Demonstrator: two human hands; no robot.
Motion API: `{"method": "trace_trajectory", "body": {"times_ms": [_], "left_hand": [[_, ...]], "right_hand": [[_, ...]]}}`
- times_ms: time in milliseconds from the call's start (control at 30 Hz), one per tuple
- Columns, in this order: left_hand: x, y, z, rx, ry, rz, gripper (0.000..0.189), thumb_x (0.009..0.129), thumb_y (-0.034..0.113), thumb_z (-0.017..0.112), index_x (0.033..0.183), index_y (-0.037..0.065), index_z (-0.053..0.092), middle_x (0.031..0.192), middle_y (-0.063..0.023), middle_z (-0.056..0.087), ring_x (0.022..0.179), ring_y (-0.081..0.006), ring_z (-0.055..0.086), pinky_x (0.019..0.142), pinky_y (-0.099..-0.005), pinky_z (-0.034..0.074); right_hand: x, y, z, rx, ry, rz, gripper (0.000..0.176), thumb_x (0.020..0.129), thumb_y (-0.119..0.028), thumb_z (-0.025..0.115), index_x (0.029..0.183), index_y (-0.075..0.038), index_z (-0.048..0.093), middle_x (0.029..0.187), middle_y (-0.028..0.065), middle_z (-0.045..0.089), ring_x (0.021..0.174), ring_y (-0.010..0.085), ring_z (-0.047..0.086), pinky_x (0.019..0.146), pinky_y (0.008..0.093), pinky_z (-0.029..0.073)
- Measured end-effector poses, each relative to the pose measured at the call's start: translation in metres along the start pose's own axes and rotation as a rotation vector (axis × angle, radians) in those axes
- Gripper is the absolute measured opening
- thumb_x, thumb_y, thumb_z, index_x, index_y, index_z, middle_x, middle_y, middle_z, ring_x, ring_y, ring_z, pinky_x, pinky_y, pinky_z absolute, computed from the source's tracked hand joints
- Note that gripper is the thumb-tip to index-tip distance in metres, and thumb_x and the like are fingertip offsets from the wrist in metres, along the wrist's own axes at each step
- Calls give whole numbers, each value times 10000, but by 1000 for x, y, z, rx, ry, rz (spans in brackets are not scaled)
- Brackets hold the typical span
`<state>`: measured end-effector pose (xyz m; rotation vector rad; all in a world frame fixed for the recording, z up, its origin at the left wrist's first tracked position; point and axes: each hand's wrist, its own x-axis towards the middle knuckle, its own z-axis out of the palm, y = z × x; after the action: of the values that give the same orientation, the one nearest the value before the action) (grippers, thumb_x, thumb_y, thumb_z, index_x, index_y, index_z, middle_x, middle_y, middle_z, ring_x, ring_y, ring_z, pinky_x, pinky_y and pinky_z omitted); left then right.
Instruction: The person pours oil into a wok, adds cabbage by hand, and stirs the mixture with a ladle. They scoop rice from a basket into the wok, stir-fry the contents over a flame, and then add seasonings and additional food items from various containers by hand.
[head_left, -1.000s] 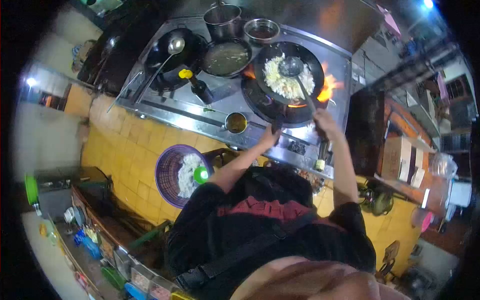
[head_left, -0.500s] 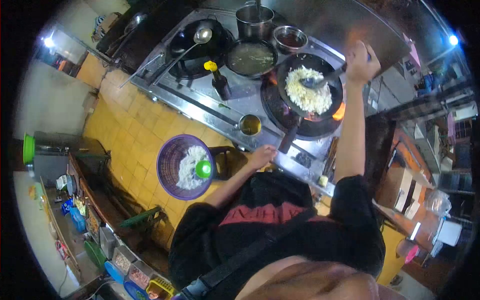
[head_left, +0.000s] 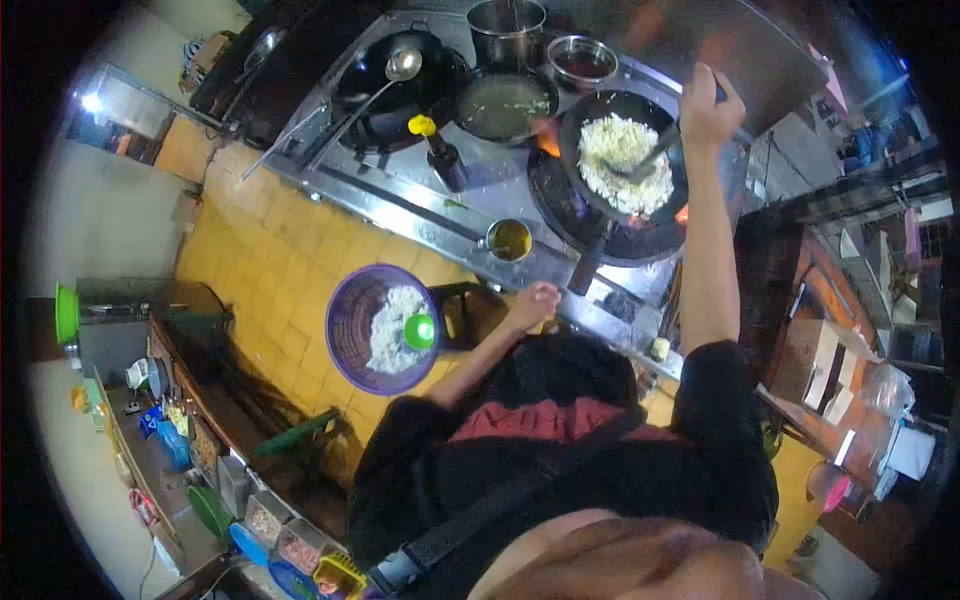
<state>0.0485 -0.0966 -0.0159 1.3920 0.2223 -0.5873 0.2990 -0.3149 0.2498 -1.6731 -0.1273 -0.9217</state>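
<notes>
My right hand (head_left: 710,108) is wrapped round the handle of a dark ladle (head_left: 635,172), whose bowl rests in white rice (head_left: 618,142) in a black wok (head_left: 572,150). The wok sits tilted over the burner, with orange flame at its edges. Its handle (head_left: 592,262) points toward my body. My left hand (head_left: 535,306) is closed just left of the handle's end, with a small gap between them; what its fingers hold, if anything, is hidden. A metal cup of yellowish liquid (head_left: 510,240) stands on the stove's front edge.
Left of the wok are a pan of liquid (head_left: 505,105), a bowl of dark sauce (head_left: 581,62), a yellow-topped bottle (head_left: 446,165) and a second wok with a metal ladle (head_left: 403,66). A purple basket (head_left: 345,345) holds white rice and a green bowl (head_left: 419,331).
The ladle's bowl has shifted left and slightly down in the rice, and my right hand has moved slightly left. A gap now shows between my left hand and the wok handle. The whole view has shifted slightly.
</notes>
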Motion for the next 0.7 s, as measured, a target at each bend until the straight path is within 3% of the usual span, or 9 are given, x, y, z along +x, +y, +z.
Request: {"method": "trace_trajectory", "body": {"times_ms": [67, 167, 200, 300, 400, 467, 567, 633, 700], "left_hand": [[14, 5, 0, -22, -24, 76, 257, 833, 209, 589, 992, 12, 540, 811, -35, 592, 656, -94, 556, 531, -224, 447], [17, 6, 4, 114, 39, -9, 227, 830, 203, 591, 962, 23, 554, 804, -35, 590, 652, -93, 554, 527, -223, 444], [17, -3, 6, 115, 35, -14, 227, 830, 203, 591, 962, 23, 554, 804, -35, 590, 652, -93, 554, 527, -223, 444], [34, -3, 1, 104, -80, 91, 199, 824, 187, 594, 942, 31, 561, 791, -33, 586, 654, -98, 557, 541, -221, 447], [15, 6, 6, 80, 1, -104, 245, 813, 216, 616, 965, 32, 563, 784, -23, 582, 689, -101, 571, 571, -227, 460], [25, -24, 4, 81, -26, -83, 258, 815, 220, 615, 983, 33, 557, 791, -26, 584, 694, -101, 574, 559, -231, 460], [18, 0, 8, 139, -45, -29, 281, 825, 204, 603, 1039, 35, 535, 812, -36, 591, 699, -108, 583, 536, -238, 459], [13, 0, 6, 100, -13, -70, 296, 830, 201, 599, 1062, 32, 525, 827, -43, 597, 696, -112, 584, 542, -236, 459], [12, -2, 2, 84, -36, -95, 295, 833, 202, 596, 1062, 31, 522, 837, -46, 599, 680, -108, 579, 545, -231, 460]], "right_hand": [[-20, -46, -1, 319, 112, 176, 266, 816, -185, 555, 659, 29, 560, 498, 21, 486, 454, 85, 440, 444, 257, 352], [-24, 28, 6, 162, 100, 60, 254, 806, -176, 566, 663, 33, 564, 505, 25, 489, 466, 89, 446, 462, 256, 359], [-11, 34, 6, -93, 87, -38, 241, 803, -169, 571, 669, 32, 575, 529, 31, 516, 489, 88, 459, 471, 255, 369], [-25, -21, -6, 88, 69, 5, 239, 796, -183, 574, 689, 30, 584, 548, 62, 539, 518, 107, 477, 491, 263, 382], [-34, 19, -10, -77, 43, -115, 202, 779, -166, 587, 720, 27, 593, 555, 93, 537, 531, 117, 479, 509, 264, 394], [-13, 32, -15, -162, -93, -50, 166, 761, -139, 603, 724, 22, 602, 560, 101, 539, 527, 121, 480, 525, 270, 411], [-23, 2, -17, -56, 40, -136, 175, 765, -148, 597, 706, 17, 594, 550, 99, 530, 516, 128, 475, 519, 275, 407], [-34, 25, -16, -200, 46, -238, 180, 765, -152, 602, 693, 13, 588, 528, 91, 512, 502, 132, 474, 501, 273, 399], [-19, 54, -16, -37, -77, -152, 167, 769, -130, 592, 678, 9, 570, 510, 74, 505, 484, 111, 470, 469, 265, 388]]}}
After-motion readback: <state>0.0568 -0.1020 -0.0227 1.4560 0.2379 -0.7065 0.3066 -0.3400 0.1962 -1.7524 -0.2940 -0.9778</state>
